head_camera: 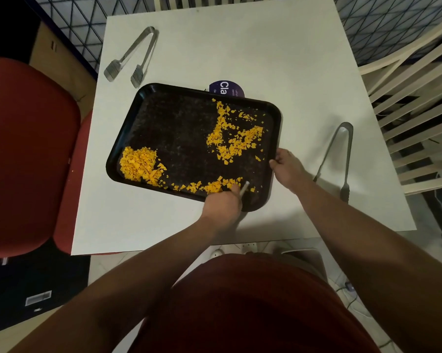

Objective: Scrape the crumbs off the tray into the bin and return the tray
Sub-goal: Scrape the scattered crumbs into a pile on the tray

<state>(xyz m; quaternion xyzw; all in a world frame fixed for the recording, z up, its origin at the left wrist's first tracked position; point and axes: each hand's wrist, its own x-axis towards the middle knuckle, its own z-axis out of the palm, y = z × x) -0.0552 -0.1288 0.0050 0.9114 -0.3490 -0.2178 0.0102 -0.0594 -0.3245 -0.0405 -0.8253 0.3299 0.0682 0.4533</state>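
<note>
A black rectangular tray (179, 138) lies slanted on the white table (278, 59). Orange crumbs (138, 163) are heaped in its near-left corner, more are scattered at centre right (236, 138), and a thin line runs along the near rim. My left hand (222, 203) is over the near rim and grips a thin white scraper (244, 187) whose tip touches the crumb line. My right hand (287, 165) holds the tray's right rim with curled fingers. No bin is in view.
Metal tongs (132, 57) lie at the table's far left, another pair of tongs (338, 154) at the right. A purple round sticker (226, 89) peeks from behind the tray. A red chair (28, 149) stands left, a white slatted chair (418, 98) right.
</note>
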